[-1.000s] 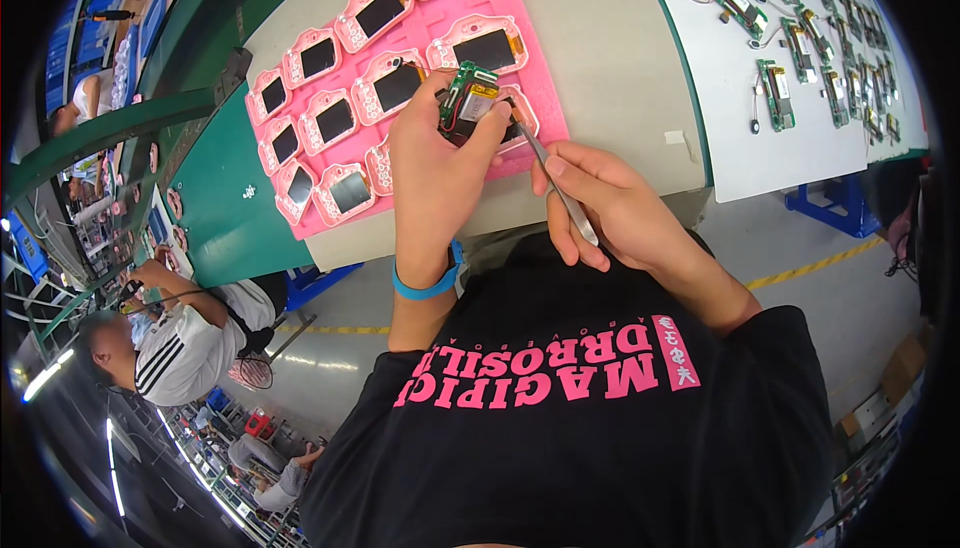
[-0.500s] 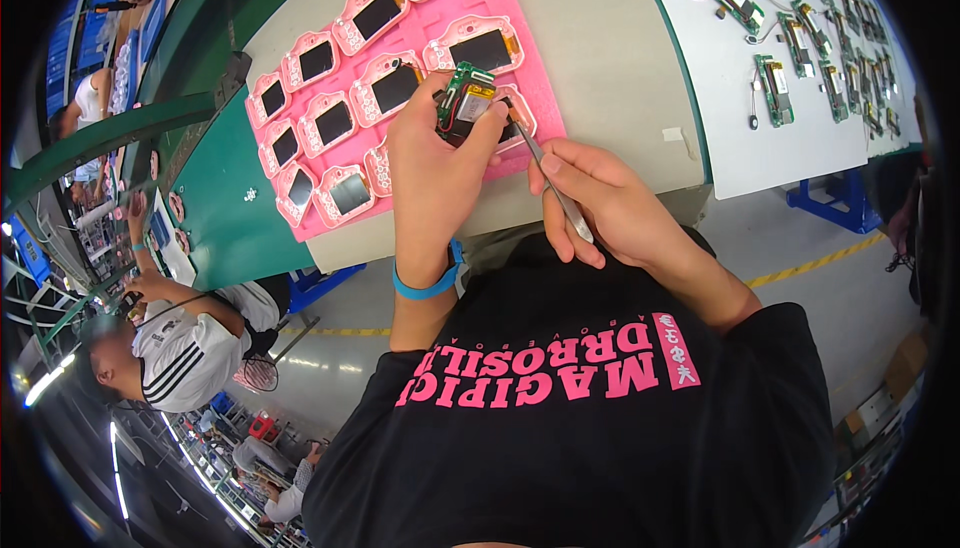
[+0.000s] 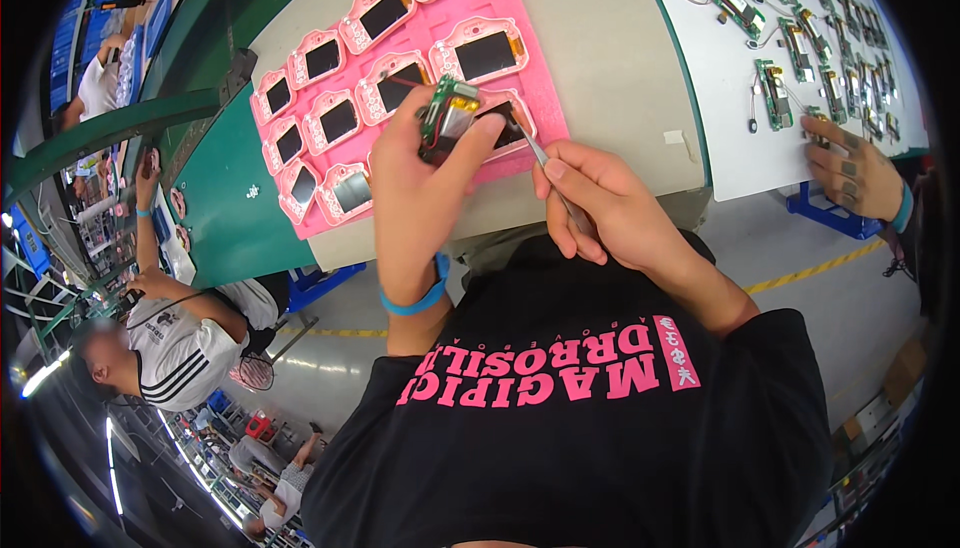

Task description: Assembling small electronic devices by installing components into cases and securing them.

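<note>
My left hand (image 3: 420, 188) holds a green circuit board (image 3: 436, 118) with a silver and yellow battery on it, tilted above a pink tray (image 3: 545, 98). Its thumb reaches over the dark screen of a pink plastic casing (image 3: 524, 108) on that tray's near right part. Metal tweezers (image 3: 534, 146) are pinched in my right hand (image 3: 610, 193), their tips at this casing's right side. Whether the tips grip anything is too small to tell. Rows of similar pink casings (image 3: 477, 53) with dark screens lie face up beyond and left of my hands.
On the white surface (image 3: 735, 163) at the right lie many green circuit boards (image 3: 773, 95) with wires. A co-worker's hand (image 3: 850, 173) touches boards at its near edge. Another person (image 3: 190, 348) sits at the left, beside the green bench (image 3: 225, 223). A green metal frame (image 3: 120, 133) stands there.
My left hand has shifted slightly left and down, turning the circuit board away from the casing. The tweezers have barely moved. A co-worker's hand has come in at the right.
</note>
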`<action>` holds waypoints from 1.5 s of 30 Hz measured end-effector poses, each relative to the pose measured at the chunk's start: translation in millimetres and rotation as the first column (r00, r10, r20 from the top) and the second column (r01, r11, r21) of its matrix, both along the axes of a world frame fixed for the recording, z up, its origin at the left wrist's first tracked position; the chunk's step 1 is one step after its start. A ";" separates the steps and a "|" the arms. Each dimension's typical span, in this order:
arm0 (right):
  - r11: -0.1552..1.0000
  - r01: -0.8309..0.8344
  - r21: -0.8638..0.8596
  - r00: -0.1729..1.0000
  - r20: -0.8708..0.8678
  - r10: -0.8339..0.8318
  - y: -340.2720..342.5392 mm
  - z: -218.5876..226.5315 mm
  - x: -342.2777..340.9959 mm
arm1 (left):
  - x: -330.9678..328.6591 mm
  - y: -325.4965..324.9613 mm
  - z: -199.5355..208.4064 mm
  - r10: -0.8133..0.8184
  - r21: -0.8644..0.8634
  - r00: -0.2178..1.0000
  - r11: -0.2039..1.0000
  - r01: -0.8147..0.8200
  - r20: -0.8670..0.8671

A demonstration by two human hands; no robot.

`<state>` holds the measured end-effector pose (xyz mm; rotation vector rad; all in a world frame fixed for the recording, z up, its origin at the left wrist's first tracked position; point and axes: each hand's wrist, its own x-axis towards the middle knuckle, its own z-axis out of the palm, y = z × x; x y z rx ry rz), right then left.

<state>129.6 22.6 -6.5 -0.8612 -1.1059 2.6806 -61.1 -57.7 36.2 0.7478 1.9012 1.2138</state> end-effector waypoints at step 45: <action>0.783 -0.080 0.617 0.966 0.243 -0.093 10.0 18.7 48.1 | 25.5 20.9 0.8 -0.223 -0.003 0.957 0.974 0.227 0.184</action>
